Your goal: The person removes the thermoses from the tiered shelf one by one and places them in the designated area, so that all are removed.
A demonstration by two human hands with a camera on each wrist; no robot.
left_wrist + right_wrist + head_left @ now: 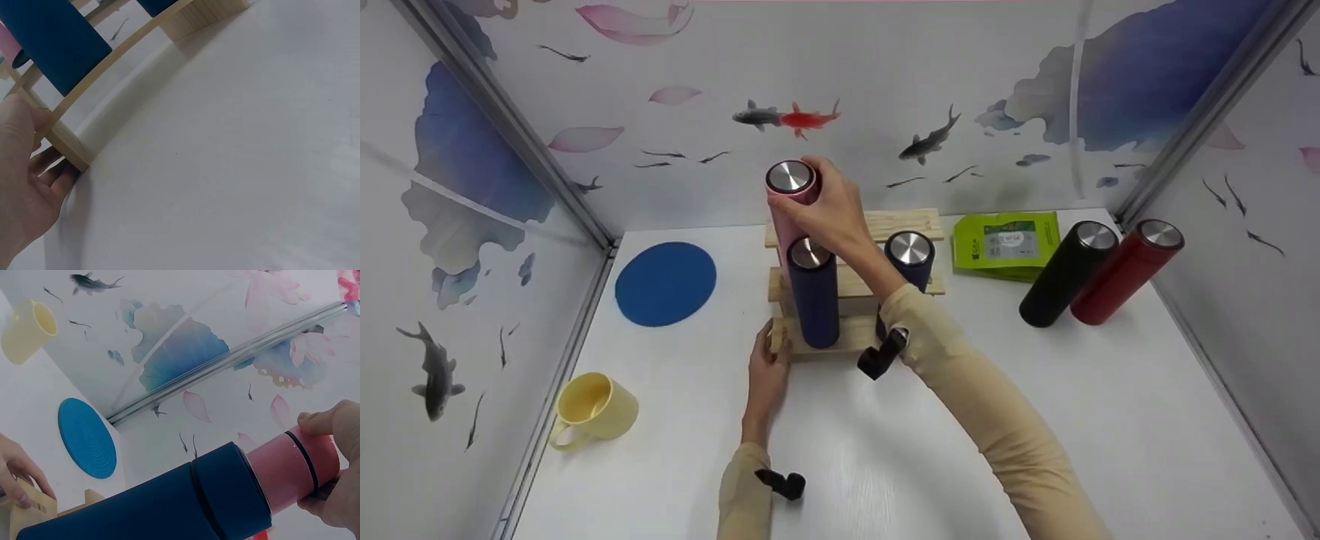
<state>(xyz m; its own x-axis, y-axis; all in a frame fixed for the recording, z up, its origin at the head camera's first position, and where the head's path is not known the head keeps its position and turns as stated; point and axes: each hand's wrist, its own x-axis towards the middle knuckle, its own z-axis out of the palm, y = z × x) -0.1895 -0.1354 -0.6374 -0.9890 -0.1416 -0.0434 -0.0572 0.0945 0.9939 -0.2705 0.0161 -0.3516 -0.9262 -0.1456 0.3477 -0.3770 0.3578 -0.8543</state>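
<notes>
My right hand [832, 210] grips a pink thermos [786, 225] near its steel-topped lid, at the back left of a slatted wooden rack [851, 281]. In the right wrist view, thumb and fingers wrap the pink lid [323, 458]. A dark blue thermos [815, 300] stands on the rack in front of it and hides its lower part. Another dark blue thermos [911, 259] is at the rack's right, partly behind my right arm. With my left hand [769, 371] I hold the rack's front left corner; the left wrist view shows thumb and fingers around its wooden end [67, 149].
A blue round mat [666, 283] and a yellow mug [596, 406] are on the left. To the right lie a green pouch [1005, 244], a black thermos [1069, 274] and a red thermos [1126, 271]. Printed walls [855, 75] enclose the white table [1110, 420].
</notes>
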